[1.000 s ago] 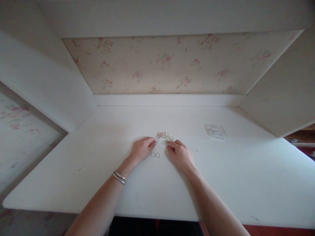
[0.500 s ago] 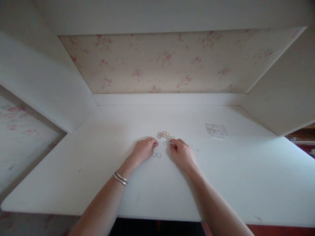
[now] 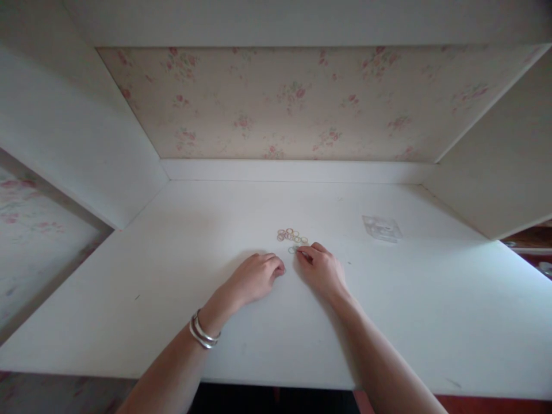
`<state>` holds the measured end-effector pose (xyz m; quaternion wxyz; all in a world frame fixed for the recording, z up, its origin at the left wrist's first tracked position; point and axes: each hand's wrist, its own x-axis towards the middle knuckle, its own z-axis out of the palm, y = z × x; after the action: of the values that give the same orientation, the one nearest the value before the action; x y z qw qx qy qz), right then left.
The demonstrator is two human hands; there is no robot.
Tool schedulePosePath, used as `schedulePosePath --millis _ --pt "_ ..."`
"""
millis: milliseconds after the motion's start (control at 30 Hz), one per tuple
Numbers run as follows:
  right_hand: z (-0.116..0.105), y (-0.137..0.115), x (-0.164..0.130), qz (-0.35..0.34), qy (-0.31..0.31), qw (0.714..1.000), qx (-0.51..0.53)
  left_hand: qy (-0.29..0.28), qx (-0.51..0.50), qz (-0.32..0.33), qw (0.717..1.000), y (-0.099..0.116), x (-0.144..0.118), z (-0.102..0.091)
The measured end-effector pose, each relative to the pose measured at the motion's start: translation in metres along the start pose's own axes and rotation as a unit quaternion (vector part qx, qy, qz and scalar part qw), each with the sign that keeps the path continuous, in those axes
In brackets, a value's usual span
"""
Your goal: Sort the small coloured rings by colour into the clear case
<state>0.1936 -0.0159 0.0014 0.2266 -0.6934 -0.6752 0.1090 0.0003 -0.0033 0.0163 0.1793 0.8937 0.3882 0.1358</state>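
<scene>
A small pile of thin coloured rings [image 3: 292, 236] lies on the white desk top [image 3: 172, 287]. My right hand [image 3: 322, 268] rests just below the pile, with thumb and forefinger pinched on a pale ring [image 3: 293, 250] at the pile's near edge. My left hand [image 3: 254, 277], with two silver bangles [image 3: 202, 332] at the wrist, lies palm down to the left. Its curled fingertips cover the spot where two loose rings lay. Only a sliver of ring [image 3: 283, 270] shows at the fingertips, and whether it is gripped is hidden.
A small clear plastic bag [image 3: 382, 227] lies flat to the right of the rings. White side panels [image 3: 86, 144] and a floral back wall [image 3: 293, 103] enclose the desk. The desk's front edge [image 3: 276, 384] runs under my forearms.
My left hand has slid back and to the right, over the two loose rings that lay between the hands. The right hand has stayed at the pile's edge. The view has tipped slightly.
</scene>
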Motion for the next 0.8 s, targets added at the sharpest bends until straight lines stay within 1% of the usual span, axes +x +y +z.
schedulePosePath --millis 167,333,567,700,800 --pt "0.001 0.0014 0.0 -0.012 0.007 1.0 0.004 -0.015 0.015 0.002 1.0 -0.0001 -0.001 -0.0004" --pt "0.0032 0.0054 0.0021 -0.008 0.035 0.999 0.037 -0.025 0.022 0.009 0.999 0.0019 -0.0015 -0.0023" --pt "0.0039 0.006 0.0019 -0.021 0.05 0.997 0.054 -0.012 0.056 0.016 0.998 0.0042 -0.0005 0.0023" --pt "0.004 0.0061 0.0013 -0.023 0.051 0.997 0.056 -0.011 0.032 0.012 0.999 0.004 -0.0004 0.0035" --pt "0.0038 0.0065 0.0005 -0.033 0.053 0.996 0.065 0.012 -0.004 -0.003 1.0 0.0 -0.002 -0.0026"
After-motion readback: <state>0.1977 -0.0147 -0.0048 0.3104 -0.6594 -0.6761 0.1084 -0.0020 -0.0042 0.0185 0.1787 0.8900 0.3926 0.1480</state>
